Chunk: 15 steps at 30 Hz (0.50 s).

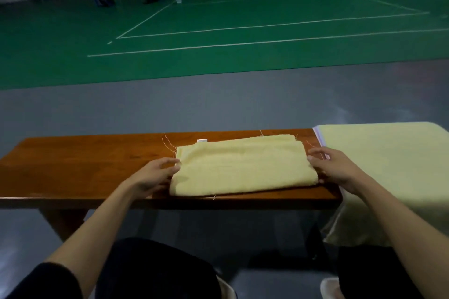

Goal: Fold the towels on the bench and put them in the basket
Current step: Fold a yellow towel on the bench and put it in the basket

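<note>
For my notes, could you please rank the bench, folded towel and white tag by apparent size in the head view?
1. bench
2. folded towel
3. white tag, tiny at the towel's far edge

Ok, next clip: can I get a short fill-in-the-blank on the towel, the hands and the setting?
1. The folded towel on the bench is pale ____.
2. The left hand is at the folded towel's ____ end.
3. The other towels are stacked at the bench's ____ end.
4. The court floor beyond the bench is painted ____.

Missing words: yellow; left; right; green.
</note>
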Tool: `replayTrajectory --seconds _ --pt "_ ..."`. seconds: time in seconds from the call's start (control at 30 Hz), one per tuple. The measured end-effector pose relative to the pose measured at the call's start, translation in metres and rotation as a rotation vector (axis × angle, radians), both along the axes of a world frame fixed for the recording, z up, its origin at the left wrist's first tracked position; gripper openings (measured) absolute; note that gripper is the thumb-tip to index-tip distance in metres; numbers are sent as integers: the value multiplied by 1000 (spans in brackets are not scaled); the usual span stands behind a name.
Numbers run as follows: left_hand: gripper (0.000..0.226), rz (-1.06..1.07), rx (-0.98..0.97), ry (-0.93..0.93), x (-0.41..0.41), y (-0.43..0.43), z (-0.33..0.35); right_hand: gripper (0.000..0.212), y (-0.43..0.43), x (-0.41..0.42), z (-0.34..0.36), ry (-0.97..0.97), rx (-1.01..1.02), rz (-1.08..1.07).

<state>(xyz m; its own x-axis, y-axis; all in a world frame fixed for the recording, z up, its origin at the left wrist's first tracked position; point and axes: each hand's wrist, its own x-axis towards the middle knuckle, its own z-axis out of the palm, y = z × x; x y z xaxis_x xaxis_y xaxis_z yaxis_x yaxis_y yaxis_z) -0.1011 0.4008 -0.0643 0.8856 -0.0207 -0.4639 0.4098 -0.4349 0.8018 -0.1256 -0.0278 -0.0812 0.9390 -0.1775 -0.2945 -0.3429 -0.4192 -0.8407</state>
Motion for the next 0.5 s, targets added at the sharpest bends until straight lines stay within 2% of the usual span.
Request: replayTrajectory --seconds 0.1,0.2,0.3,0.37,0.5 --pt "51 43 52 -32 18 -6 5 38 4 19 2 -4 -82 -23" --pt "51 87 66 -43 36 -12 7 42 8 37 1 -39 -80 -73" --pt "51 75 120 -78 50 -17 6 48 11 52 -2 16 -100 -26" --pt "47 57 146 -100 57 -21 6 49 9 59 -3 3 -29 -49" --pt "38 89 43 -70 67 -25 7 47 5 67 1 -35 151 -92"
